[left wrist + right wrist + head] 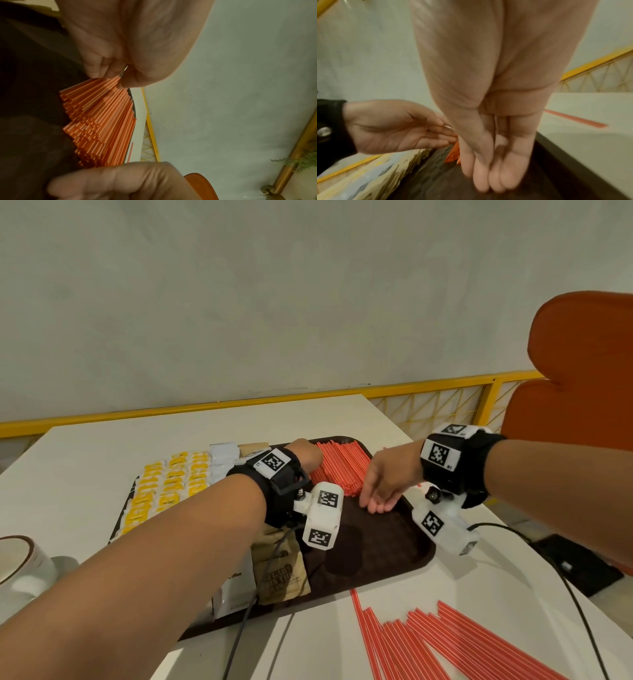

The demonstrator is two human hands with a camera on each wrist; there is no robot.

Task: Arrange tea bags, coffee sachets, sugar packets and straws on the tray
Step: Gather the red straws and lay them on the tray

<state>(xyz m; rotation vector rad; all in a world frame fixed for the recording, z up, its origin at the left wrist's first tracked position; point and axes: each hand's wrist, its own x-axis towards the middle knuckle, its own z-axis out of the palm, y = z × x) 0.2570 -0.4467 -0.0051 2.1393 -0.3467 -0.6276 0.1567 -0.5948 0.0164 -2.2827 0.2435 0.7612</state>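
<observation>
While the left hand point(306, 455) rests loosely curled fingers on the far ends of the straws point(339, 465) at 1 o'clock on the tray point(394, 546), the right hand point(383, 486), fingers straight, presses their near ends. Squaring them gently from both ends should keep the row tidy. More straws point(428, 642) wait on the counter point(85, 460) at 5 o'clock; wrist cables point(582, 614) trail across them.

Tray point(394, 559) mid-frame on the worktop point(85, 467): sachets point(164, 491) left, straws point(342, 467) upper right, loose straws point(428, 645) lower right.
</observation>
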